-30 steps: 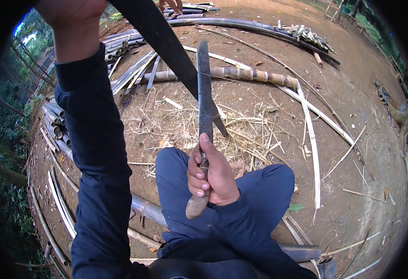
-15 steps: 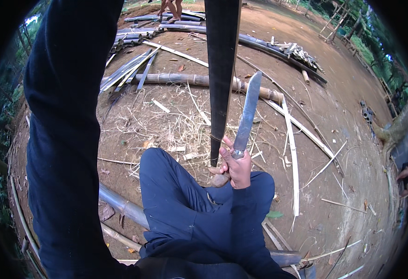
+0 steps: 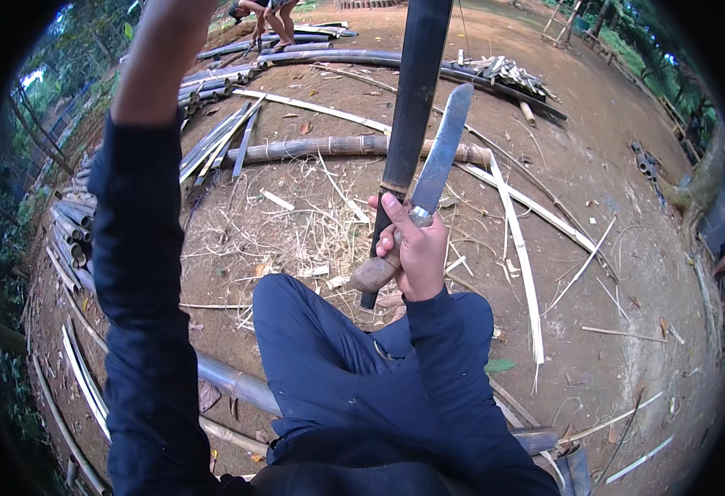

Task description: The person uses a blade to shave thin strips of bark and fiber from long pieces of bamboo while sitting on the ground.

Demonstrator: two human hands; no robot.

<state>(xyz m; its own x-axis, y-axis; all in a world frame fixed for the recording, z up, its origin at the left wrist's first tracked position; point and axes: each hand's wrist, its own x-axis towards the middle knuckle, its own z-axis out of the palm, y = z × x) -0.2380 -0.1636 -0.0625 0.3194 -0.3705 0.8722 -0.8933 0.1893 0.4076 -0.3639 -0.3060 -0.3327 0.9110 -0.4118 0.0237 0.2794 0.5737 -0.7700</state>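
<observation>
My right hand is closed around the wooden handle of a big broad-bladed knife, above my crossed legs. The blade points up and away from me, slightly right. A long dark bamboo strip runs from the top edge down to this hand, left of the blade. Its lower end passes behind the fingers and the knife handle, and the thumb and fingers press against it. My left arm is raised at the upper left. Only the bare wrist and base of my left hand show; the fingers are cut off by the top edge.
Pale shavings litter the ground before my knees. Beyond lies a bamboo pole crosswise, with split strips at its left. Another pole lies beside my left leg. Farther off, a person bends over stacked bamboo.
The dark strip has tilted, its top going right, and my right hand has come up along it with the knife. My left arm has swung outward, so its bare wrist now shows.
</observation>
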